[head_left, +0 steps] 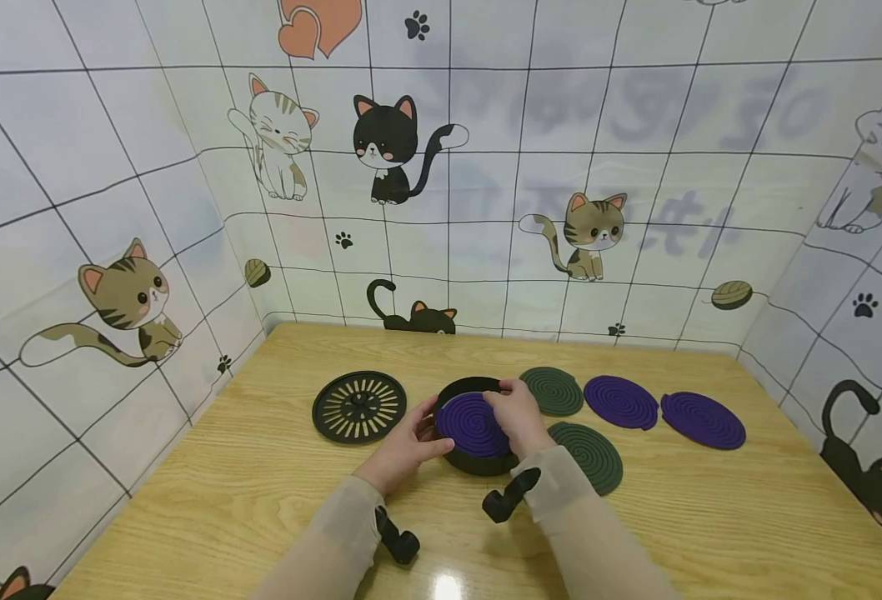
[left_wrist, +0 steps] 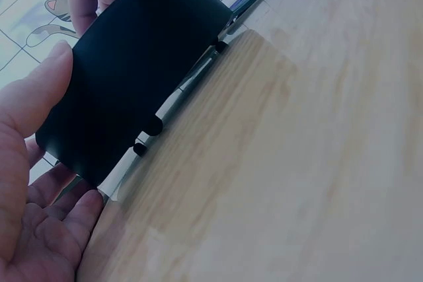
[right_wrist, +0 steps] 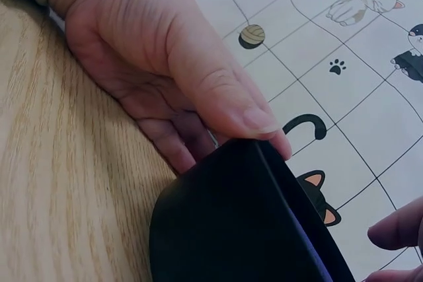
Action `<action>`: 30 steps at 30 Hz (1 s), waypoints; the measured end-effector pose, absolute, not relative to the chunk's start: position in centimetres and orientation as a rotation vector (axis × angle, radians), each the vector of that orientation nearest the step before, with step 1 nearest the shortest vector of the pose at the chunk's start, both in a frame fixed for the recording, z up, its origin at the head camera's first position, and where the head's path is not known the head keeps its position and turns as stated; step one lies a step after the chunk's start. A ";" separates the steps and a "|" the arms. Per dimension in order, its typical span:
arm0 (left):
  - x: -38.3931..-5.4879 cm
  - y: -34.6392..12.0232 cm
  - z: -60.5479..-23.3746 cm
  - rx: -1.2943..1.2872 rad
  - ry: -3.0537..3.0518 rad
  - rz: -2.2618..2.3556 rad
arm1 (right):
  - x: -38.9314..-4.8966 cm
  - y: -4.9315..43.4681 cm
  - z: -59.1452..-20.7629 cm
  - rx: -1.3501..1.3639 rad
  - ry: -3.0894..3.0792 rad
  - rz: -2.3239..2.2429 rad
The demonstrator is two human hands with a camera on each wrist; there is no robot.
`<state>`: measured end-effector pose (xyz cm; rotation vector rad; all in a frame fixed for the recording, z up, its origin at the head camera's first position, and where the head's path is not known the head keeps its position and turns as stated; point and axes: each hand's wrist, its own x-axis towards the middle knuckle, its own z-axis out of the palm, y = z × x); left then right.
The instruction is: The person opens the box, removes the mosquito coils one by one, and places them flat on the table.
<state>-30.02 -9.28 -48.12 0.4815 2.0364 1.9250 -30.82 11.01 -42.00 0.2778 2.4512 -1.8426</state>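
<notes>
A round black mosquito coil holder (head_left: 478,467) sits in front of me with a purple mosquito coil (head_left: 473,427) lying inside it. My left hand (head_left: 405,450) grips the holder's left side; in the left wrist view its thumb (left_wrist: 46,87) lies along the black wall (left_wrist: 142,64) and the fingers curl near the lower edge. On the far right side, my right hand (head_left: 520,415) pinches the rim between thumb (right_wrist: 244,113) and fingers. Short feet (left_wrist: 153,125) show beneath the holder. The slotted black lid (head_left: 359,405) with a centre knob lies left of my left hand.
Right of the holder lie two green coils (head_left: 552,392), one behind and one nearer (head_left: 588,458). Two purple coils (head_left: 621,402) are farther right on the wooden table (head_left: 208,508). A cat-patterned wall covering (head_left: 486,275) encloses the back and sides.
</notes>
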 end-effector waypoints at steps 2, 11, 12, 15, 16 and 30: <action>-30.0 -9.3 -48.1 0.478 2.034 1.928 | -30.8 10.9 -42.0 0.275 2.467 -1.830; -29.9 -9.3 -48.0 0.479 2.041 1.927 | -30.6 10.8 -41.9 0.271 2.467 -1.829; -29.9 -9.3 -48.0 0.477 2.041 1.927 | -30.6 10.8 -41.9 0.273 2.462 -1.832; -29.9 -9.3 -48.0 0.471 2.041 1.925 | -30.7 10.9 -41.9 0.267 2.459 -1.838; -29.9 -9.3 -48.0 0.472 2.038 1.925 | -30.7 10.9 -41.8 0.263 2.459 -1.842; -30.1 -9.3 -48.3 0.483 2.010 1.941 | -31.2 11.3 -42.0 0.253 2.478 -1.978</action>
